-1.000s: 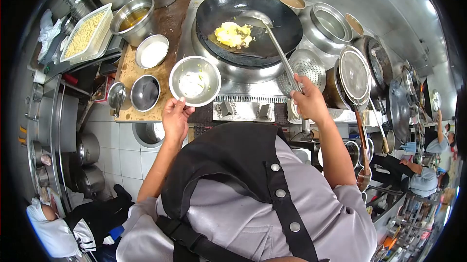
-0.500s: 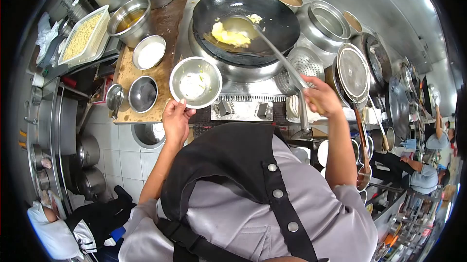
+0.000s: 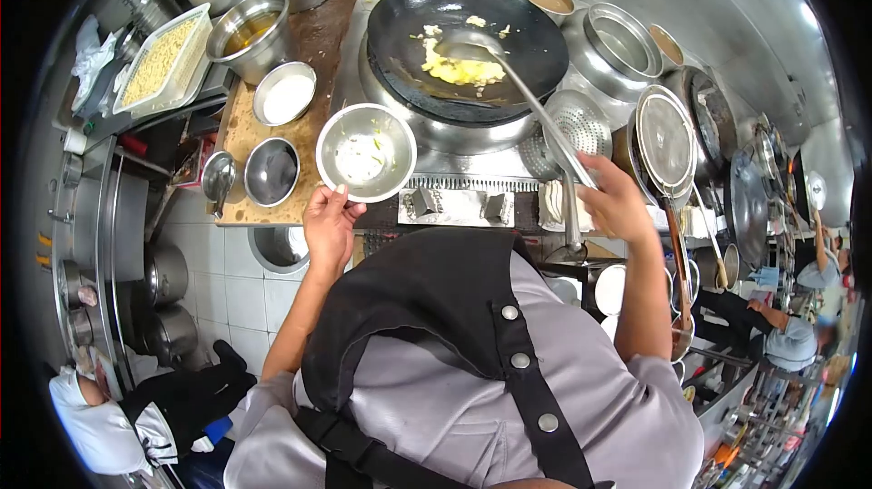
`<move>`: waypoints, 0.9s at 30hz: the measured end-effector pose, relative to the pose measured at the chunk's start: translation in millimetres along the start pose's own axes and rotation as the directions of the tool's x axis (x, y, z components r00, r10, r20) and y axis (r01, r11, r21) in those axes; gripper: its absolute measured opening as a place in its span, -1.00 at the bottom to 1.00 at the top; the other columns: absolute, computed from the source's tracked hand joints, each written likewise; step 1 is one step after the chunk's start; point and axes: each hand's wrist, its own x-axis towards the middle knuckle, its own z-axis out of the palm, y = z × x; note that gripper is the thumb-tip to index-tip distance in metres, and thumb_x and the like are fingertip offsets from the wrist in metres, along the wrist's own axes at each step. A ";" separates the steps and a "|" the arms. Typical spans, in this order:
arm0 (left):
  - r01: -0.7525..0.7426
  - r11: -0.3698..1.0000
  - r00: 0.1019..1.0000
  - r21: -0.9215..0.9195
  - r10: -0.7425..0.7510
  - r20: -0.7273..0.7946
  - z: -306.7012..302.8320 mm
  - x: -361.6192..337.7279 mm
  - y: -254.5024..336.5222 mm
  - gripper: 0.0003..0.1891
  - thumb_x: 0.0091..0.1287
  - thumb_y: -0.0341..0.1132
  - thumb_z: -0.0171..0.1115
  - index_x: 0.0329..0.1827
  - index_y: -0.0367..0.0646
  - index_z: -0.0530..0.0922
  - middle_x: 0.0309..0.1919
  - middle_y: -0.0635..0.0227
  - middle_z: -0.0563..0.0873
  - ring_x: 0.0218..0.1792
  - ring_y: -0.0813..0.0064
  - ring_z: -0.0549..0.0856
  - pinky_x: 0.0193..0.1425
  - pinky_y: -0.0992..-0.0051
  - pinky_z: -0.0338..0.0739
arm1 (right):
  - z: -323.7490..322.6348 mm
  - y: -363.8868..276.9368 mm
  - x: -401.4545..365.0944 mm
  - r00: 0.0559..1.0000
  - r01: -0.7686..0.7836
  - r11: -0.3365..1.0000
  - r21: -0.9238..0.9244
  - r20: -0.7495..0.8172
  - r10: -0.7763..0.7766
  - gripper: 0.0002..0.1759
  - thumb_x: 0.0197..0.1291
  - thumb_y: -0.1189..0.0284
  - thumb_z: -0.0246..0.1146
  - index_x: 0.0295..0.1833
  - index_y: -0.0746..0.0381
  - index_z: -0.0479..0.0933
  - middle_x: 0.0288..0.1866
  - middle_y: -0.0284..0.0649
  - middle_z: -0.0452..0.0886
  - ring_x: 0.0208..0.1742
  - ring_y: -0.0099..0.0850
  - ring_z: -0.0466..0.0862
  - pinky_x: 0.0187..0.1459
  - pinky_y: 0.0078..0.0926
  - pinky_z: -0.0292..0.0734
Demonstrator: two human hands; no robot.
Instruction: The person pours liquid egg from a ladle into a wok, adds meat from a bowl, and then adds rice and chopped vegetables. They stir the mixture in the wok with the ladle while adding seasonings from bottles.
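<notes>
My left hand (image 3: 332, 219) is closed on the near rim of a metal bowl (image 3: 397, 187), with the thumb over the edge. Bits of green and a whitish residue lie inside it. In my right hand (image 3: 619, 198), fingers wrapped round the handle, is a long ladle (image 3: 543, 119). Its round head rests in a black wok (image 3: 400, 28), against yellow scrambled egg (image 3: 459, 69). Small pieces of egg lie scattered farther up the wok's wall. The wok sits on a steel burner ring in front of me.
On the wooden board (image 3: 238, 126) at left stand a bowl of white powder or grains (image 3: 284, 95), a dark-looking bowl (image 3: 272, 172) and a pot of amber liquid (image 3: 250, 32). A perforated skimmer (image 3: 579, 125) lies right of the wok. Other people (image 3: 788, 339) are at far right and lower left.
The ladle's head has shifted up and slightly right in the wok, and the egg is more spread out. My right hand has moved slightly lower and to the right. My left hand keeps the bowl.
</notes>
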 end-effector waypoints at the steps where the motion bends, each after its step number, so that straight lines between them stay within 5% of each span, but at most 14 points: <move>1: -0.006 1.000 1.000 0.018 0.007 -0.025 -1.1 -0.8 1.4 -0.85 0.53 -0.39 0.18 -0.29 -0.10 0.50 -0.31 0.44 0.67 -0.32 0.60 0.66 -0.20 0.53 0.67 | -16.8 8.5 -2.3 0.999 -0.022 0.998 0.056 0.046 0.020 -0.39 0.25 0.53 0.29 0.43 0.20 0.40 -0.56 -0.36 0.47 -0.69 -0.58 0.42 -0.67 -0.56 0.25; 3: 0.000 1.000 1.000 0.004 0.000 -0.031 -8.8 -2.9 -2.5 -0.84 0.53 -0.39 0.18 -0.29 -0.09 0.50 -0.31 0.44 0.67 -0.32 0.60 0.66 -0.20 0.53 0.68 | -19.5 10.6 3.8 0.994 -0.059 0.992 0.112 0.097 0.048 -0.38 0.25 0.51 0.29 0.44 0.18 0.39 -0.56 -0.37 0.47 -0.69 -0.58 0.42 -0.67 -0.55 0.25; 5: 0.020 1.000 1.000 -0.006 -0.020 -0.010 -8.8 -3.7 -5.7 -0.84 0.53 -0.38 0.18 -0.30 -0.09 0.49 -0.31 0.44 0.67 -0.31 0.60 0.66 -0.20 0.53 0.68 | 5.9 -6.6 31.2 0.999 -0.052 0.995 -0.085 -0.006 0.051 -0.40 0.30 0.52 0.25 0.46 0.23 0.36 -0.56 -0.39 0.44 -0.68 -0.61 0.39 -0.66 -0.61 0.24; 8: 0.070 0.997 0.996 -0.028 -0.071 -0.045 4.0 -0.7 -1.1 -0.83 0.53 -0.40 0.18 -0.31 -0.14 0.48 -0.37 0.39 0.64 -0.35 0.57 0.65 -0.19 0.50 0.68 | 36.8 14.5 83.6 0.998 0.029 0.986 0.162 -0.058 -0.020 -0.47 0.33 0.50 0.22 0.41 0.24 0.36 -0.52 -0.37 0.49 -0.65 -0.60 0.46 -0.67 -0.59 0.26; 10: 0.034 0.999 0.999 -0.015 -0.035 -0.019 6.5 -2.8 2.6 -0.83 0.52 -0.40 0.18 -0.30 -0.14 0.48 -0.37 0.38 0.64 -0.36 0.57 0.65 -0.19 0.50 0.68 | 46.1 14.5 97.0 0.988 0.048 0.874 0.483 -0.154 0.031 -0.47 0.36 0.48 0.21 0.41 0.22 0.32 -0.48 -0.36 0.51 -0.65 -0.59 0.46 -0.67 -0.60 0.28; 12: 0.031 1.000 1.000 -0.007 -0.031 -0.005 0.2 -1.0 -0.2 -0.84 0.52 -0.39 0.18 -0.30 -0.12 0.48 -0.34 0.40 0.66 -0.33 0.58 0.66 -0.19 0.51 0.68 | 60.6 14.0 109.9 0.982 0.073 0.851 0.521 -0.187 0.030 -0.52 0.37 0.47 0.21 0.37 0.17 0.34 -0.48 -0.36 0.51 -0.64 -0.57 0.46 -0.67 -0.59 0.31; 15: 0.051 0.998 0.999 -0.024 -0.051 0.007 -3.2 1.2 -7.1 -0.85 0.52 -0.39 0.19 -0.29 -0.09 0.49 -0.29 0.42 0.68 -0.31 0.60 0.67 -0.20 0.53 0.68 | 73.1 4.7 119.2 0.975 0.006 0.668 0.744 -0.151 0.160 -0.52 0.36 0.50 0.21 0.36 0.14 0.29 -0.50 -0.30 0.49 -0.66 -0.51 0.46 -0.67 -0.55 0.27; 18: 0.067 0.997 0.998 -0.027 -0.067 -0.012 -2.0 0.3 -6.1 -0.86 0.52 -0.39 0.19 -0.27 -0.10 0.50 -0.30 0.42 0.68 -0.32 0.60 0.67 -0.20 0.53 0.68 | 70.0 0.7 122.8 0.970 -0.233 0.120 0.965 0.239 -0.034 -0.68 0.38 0.49 0.23 0.18 0.04 0.38 -0.45 -0.29 0.49 -0.62 -0.52 0.44 -0.63 -0.54 0.31; 19: 0.065 0.998 0.998 -0.012 -0.066 -0.023 -1.9 -0.4 -4.7 -0.87 0.52 -0.39 0.19 -0.27 -0.11 0.50 -0.30 0.41 0.68 -0.32 0.59 0.67 -0.21 0.54 0.68 | 72.3 2.9 115.8 0.959 -0.264 0.076 0.961 0.270 -0.081 -0.73 0.41 0.47 0.21 0.15 0.02 0.39 -0.43 -0.27 0.49 -0.62 -0.55 0.42 -0.62 -0.55 0.33; 24: 0.028 0.999 1.000 -0.031 -0.028 -0.013 -11.8 3.7 -7.4 -0.88 0.52 -0.39 0.19 -0.25 -0.12 0.52 -0.31 0.40 0.68 -0.31 0.59 0.68 -0.21 0.54 0.67 | 63.8 8.0 76.9 0.916 -0.349 0.148 0.925 0.370 -0.154 -0.77 0.48 0.40 0.15 0.19 0.06 0.46 -0.41 -0.30 0.47 -0.63 -0.58 0.42 -0.65 -0.60 0.32; 27: 0.034 0.999 0.999 -0.041 -0.034 -0.008 -13.0 4.4 -6.8 -0.89 0.52 -0.38 0.20 -0.24 -0.13 0.53 -0.30 0.39 0.69 -0.31 0.59 0.68 -0.21 0.54 0.67 | 59.5 6.1 96.3 0.973 -0.214 0.587 0.781 0.222 0.059 -0.69 0.44 0.45 0.17 0.23 0.01 0.38 -0.45 -0.32 0.50 -0.63 -0.56 0.44 -0.68 -0.58 0.31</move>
